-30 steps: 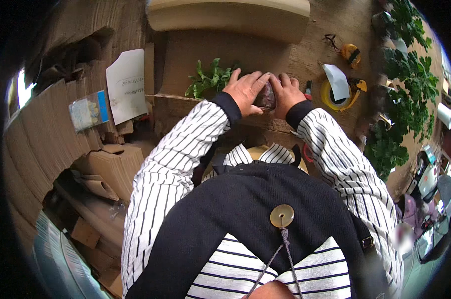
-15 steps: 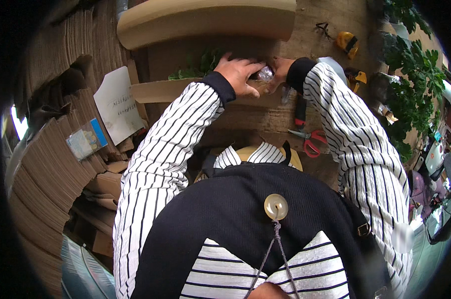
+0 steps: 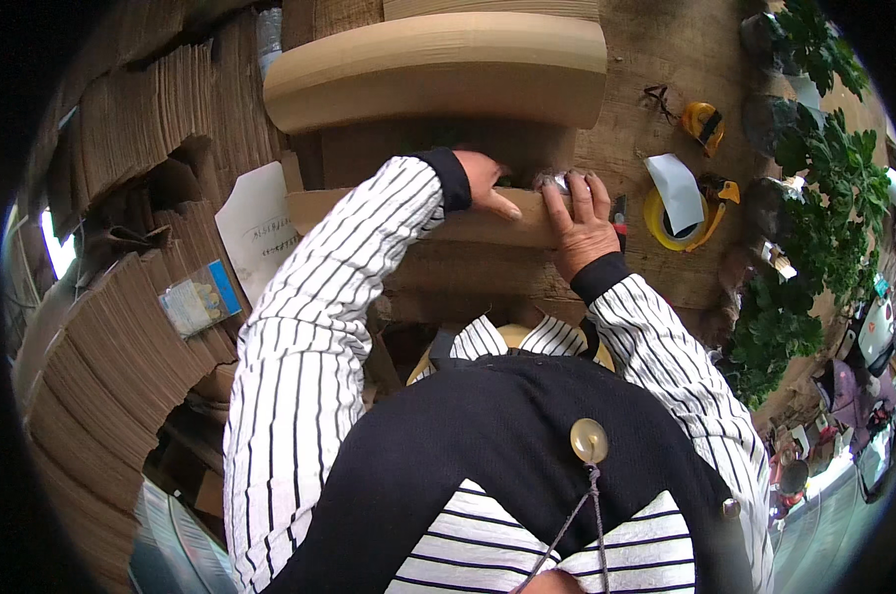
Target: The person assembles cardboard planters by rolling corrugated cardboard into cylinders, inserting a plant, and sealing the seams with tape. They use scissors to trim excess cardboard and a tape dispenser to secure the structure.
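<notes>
A long, narrow cardboard box point(image 3: 468, 230) lies across the work surface in front of me, its near wall toward me. At the box's near edge, my left hand point(image 3: 481, 185) has its thumb stretched over the wall; its other fingers are partly hidden inside. A little green shows beside them in the shaded interior. My right hand point(image 3: 581, 226) lies over the box's right end with fingers extended and slightly apart. Those fingertips touch a shiny, silvery plastic-wrapped bundle point(image 3: 557, 184), mostly hidden under them. The far cardboard flap point(image 3: 438, 74) stands raised and curved.
Stacked flat cardboard point(image 3: 101, 346) fills the left side, with a white sheet point(image 3: 255, 233) propped against it. To the right lie a tape measure point(image 3: 702, 127), a yellow tape roll point(image 3: 656, 220) under white paper point(image 3: 677, 190), a yellow cutter point(image 3: 720, 190) and leafy plants point(image 3: 814, 208).
My right hand has moved from beyond the bundle to the near wall, fingers now laid over the bundle. The leaves have sunk mostly out of sight. The red-handled scissors are now hidden.
</notes>
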Motion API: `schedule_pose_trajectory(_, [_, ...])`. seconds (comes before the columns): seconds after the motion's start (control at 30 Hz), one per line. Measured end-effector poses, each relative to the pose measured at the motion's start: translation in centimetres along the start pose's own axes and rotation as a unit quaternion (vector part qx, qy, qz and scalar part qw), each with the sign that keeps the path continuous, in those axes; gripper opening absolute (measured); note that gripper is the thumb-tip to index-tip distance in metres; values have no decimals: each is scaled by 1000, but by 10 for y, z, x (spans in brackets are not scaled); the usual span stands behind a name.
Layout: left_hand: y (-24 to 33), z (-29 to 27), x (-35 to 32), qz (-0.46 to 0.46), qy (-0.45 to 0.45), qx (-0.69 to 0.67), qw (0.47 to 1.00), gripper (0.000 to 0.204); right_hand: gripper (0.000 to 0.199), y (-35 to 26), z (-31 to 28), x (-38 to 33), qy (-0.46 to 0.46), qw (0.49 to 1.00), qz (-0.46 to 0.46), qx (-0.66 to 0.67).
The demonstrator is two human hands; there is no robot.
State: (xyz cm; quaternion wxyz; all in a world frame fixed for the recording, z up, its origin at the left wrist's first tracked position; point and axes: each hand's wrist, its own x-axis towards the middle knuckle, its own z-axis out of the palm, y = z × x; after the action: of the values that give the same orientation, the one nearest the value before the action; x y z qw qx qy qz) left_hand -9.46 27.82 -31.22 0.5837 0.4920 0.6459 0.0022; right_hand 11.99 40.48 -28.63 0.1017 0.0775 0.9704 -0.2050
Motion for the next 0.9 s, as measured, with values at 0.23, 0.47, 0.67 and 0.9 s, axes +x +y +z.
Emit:
schedule_pose_trajectory(0.23, [-36,-17,-12,-54,-90,-39,994,105,92,2,-25,17,-65,997,35,36])
schedule_pose_trajectory(0.47, [-38,-45,-17,-54,-65,-219,972,107,104,8,-51,46,-140,985,75,72])
schedule_pose_trajectory(0.67, [-83,-25,38,20,-94,-210,973,86,107,31,-53,77,-215,971,62,83])
schedule_pose_trajectory(0.9, [-58,-36,27,43,174,-18,984,65,116,56,-47,115,-306,944,62,109])
